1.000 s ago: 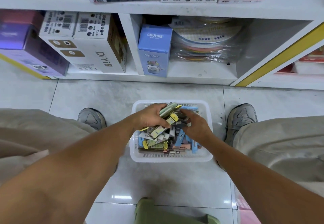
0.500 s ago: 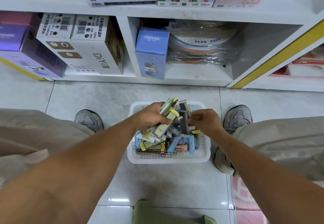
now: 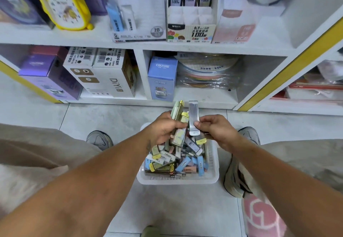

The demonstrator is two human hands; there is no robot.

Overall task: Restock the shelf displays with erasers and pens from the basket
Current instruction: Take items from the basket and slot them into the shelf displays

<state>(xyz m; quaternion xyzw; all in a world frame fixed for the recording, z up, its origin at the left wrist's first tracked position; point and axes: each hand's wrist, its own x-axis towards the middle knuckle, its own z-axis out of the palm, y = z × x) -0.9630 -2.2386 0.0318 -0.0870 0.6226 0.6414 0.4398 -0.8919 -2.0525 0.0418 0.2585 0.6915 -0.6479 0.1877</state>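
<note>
Hands meet above the basket (image 3: pixel 211 162). Left hand (image 3: pixel 163 128) grips a bundle of packs (image 3: pixel 178 120), long axis tilted toward the shelf (image 3: pixel 185 48). Right hand (image 3: pixel 216 128) pinches a grey pack (image 3: pixel 193 118) upright beside it, top toward the shelf. Open floor (image 3: pixel 111 116) lies between basket and shelf.

1. Bare forearms, no sleeves in sight, no watch or rings showing on the left hand (image 3: pixel 165 129) or right hand (image 3: pixel 215 127).
2. Small dark tattoo-ish mark (image 3: pixel 148 146) near the left wrist, too blurry to read.
3. Baggy beige trousers (image 3: pixel 300 160) on both legs.
4. Grey sneakers (image 3: pixel 234 179), kinda worn-looking, dark trim on the soles.
</note>
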